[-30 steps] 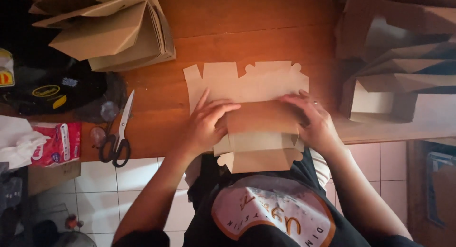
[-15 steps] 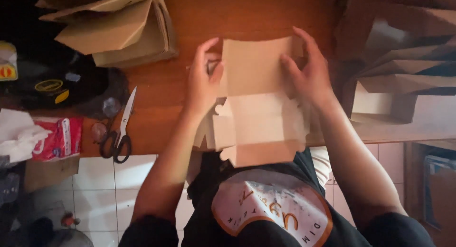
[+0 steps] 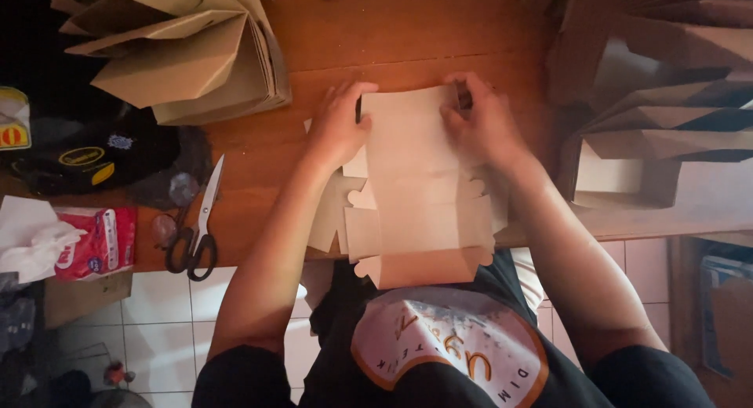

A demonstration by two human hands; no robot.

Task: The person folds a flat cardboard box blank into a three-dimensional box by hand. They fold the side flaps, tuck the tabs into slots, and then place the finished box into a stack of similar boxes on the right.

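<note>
A flat brown cardboard box blank lies on the wooden table in front of me, its near flaps hanging over the table edge. My left hand presses on the blank's far left corner, fingers bent over the side fold. My right hand grips the far right corner, fingers curled over that edge. Both hands are folding the side flaps of the far panel.
A stack of folded cardboard boxes sits at the far left. More assembled boxes stand at the right. Scissors lie left of my arm, beside a red tissue pack and a black bag. Tiled floor shows below.
The blank was unfolded and stretched away from me. Both hands slid from its middle up to the far corners.
</note>
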